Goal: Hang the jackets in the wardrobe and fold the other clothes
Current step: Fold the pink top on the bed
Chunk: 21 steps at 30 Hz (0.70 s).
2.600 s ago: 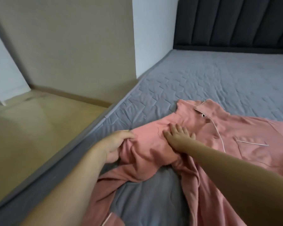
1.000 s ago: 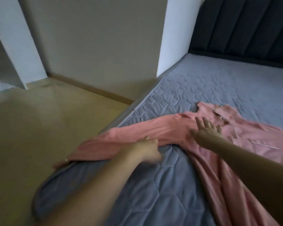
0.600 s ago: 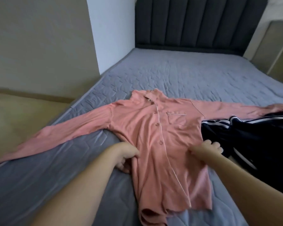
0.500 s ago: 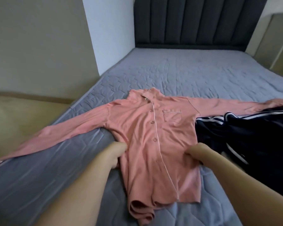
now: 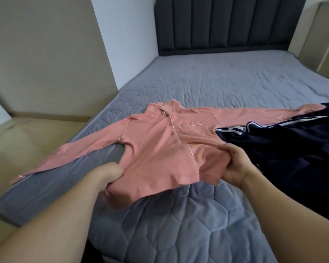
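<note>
A pink button-up pyjama shirt [image 5: 160, 141] with white piping lies front up on the grey quilted bed [image 5: 217, 82], both sleeves spread out sideways. Its lower part is lifted off the mattress. My left hand [image 5: 110, 173] grips the shirt's left side near the hem. My right hand [image 5: 235, 164] grips the right side of the hem, fingers curled over the fabric. A dark navy jacket [image 5: 292, 149] with white stripes lies crumpled at the right, over the end of the shirt's right sleeve.
The bed's left edge [image 5: 95, 126] runs diagonally, and the left sleeve cuff hangs over it near the wooden floor [image 5: 27, 139]. A dark padded headboard [image 5: 226, 23] stands at the far end. Beige wall panels stand at the left and far right.
Earlier my hands smoothed the left sleeve out over the bed edge. Since half a second ago both hands have taken hold of the shirt's lower sides and lifted the hem up towards the collar.
</note>
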Each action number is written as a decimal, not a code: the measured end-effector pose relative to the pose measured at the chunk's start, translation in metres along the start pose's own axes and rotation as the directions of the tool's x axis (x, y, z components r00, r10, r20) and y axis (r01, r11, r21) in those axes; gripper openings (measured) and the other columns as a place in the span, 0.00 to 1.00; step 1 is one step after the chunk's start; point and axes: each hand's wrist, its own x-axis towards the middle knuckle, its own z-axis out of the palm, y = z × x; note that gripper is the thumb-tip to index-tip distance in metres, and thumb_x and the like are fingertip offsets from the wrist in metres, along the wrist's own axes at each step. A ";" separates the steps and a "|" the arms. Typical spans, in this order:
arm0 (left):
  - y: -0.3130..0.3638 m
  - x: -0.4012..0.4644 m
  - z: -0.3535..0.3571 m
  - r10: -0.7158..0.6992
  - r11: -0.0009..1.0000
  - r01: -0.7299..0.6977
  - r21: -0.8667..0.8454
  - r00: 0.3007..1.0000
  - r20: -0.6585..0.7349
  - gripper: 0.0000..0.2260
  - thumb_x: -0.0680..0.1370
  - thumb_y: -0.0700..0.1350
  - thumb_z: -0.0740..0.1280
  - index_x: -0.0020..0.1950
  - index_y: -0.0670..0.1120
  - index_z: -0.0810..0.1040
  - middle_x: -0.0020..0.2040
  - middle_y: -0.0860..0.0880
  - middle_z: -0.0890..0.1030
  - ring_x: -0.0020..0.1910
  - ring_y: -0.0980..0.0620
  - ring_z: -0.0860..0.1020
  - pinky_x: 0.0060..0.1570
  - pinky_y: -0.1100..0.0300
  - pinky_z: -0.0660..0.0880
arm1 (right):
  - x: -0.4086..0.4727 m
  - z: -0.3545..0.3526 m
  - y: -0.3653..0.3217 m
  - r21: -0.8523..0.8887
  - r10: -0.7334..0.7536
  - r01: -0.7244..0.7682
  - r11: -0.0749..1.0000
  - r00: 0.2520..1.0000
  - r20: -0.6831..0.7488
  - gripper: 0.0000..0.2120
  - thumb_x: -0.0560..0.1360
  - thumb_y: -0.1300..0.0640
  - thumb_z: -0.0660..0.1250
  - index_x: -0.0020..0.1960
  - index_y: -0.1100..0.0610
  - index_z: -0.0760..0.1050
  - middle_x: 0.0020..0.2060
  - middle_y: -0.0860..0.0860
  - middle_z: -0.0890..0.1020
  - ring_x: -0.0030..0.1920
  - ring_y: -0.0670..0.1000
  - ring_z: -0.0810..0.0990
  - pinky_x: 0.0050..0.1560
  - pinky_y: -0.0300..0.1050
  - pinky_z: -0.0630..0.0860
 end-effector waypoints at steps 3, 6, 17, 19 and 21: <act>-0.014 0.002 0.005 0.126 0.656 0.058 0.752 0.975 -0.185 0.19 0.79 0.40 0.57 0.69 0.40 0.72 0.68 0.40 0.75 0.65 0.42 0.75 0.61 0.51 0.74 | -0.002 0.004 0.012 0.050 -0.028 0.027 0.998 1.000 0.011 0.14 0.63 0.58 0.68 0.46 0.62 0.82 0.42 0.60 0.82 0.41 0.59 0.82 0.51 0.56 0.79; -0.014 0.000 0.030 0.203 0.447 0.067 0.892 0.964 -0.174 0.19 0.80 0.40 0.54 0.72 0.44 0.68 0.68 0.45 0.74 0.65 0.44 0.74 0.53 0.49 0.75 | 0.001 -0.002 0.032 0.054 -0.001 0.001 0.999 1.000 0.008 0.13 0.64 0.57 0.69 0.44 0.64 0.82 0.41 0.60 0.83 0.42 0.60 0.83 0.47 0.54 0.80; 0.050 -0.043 0.091 0.475 0.314 -0.632 0.708 0.751 0.460 0.27 0.73 0.55 0.65 0.69 0.47 0.66 0.64 0.45 0.73 0.60 0.45 0.75 0.54 0.55 0.71 | -0.034 -0.054 -0.056 -0.868 -0.108 -0.489 0.088 0.862 -0.496 0.08 0.74 0.61 0.61 0.51 0.61 0.74 0.28 0.58 0.74 0.21 0.51 0.69 0.22 0.35 0.66; 0.042 -0.072 0.110 0.375 0.292 -0.733 0.614 0.679 0.632 0.29 0.67 0.63 0.68 0.63 0.51 0.69 0.58 0.47 0.77 0.51 0.48 0.77 0.46 0.57 0.72 | -0.035 -0.048 -0.056 -0.887 -0.065 -0.432 0.161 0.893 -0.446 0.13 0.74 0.65 0.57 0.55 0.55 0.73 0.34 0.62 0.75 0.22 0.53 0.71 0.21 0.38 0.69; 0.027 -0.085 0.125 0.329 0.054 -0.688 0.724 0.696 0.638 0.33 0.65 0.64 0.67 0.65 0.50 0.67 0.62 0.46 0.73 0.58 0.44 0.76 0.54 0.53 0.74 | -0.034 -0.044 -0.042 -0.886 0.001 -0.397 0.237 0.913 -0.409 0.21 0.72 0.70 0.52 0.56 0.52 0.73 0.45 0.64 0.74 0.26 0.56 0.73 0.24 0.42 0.70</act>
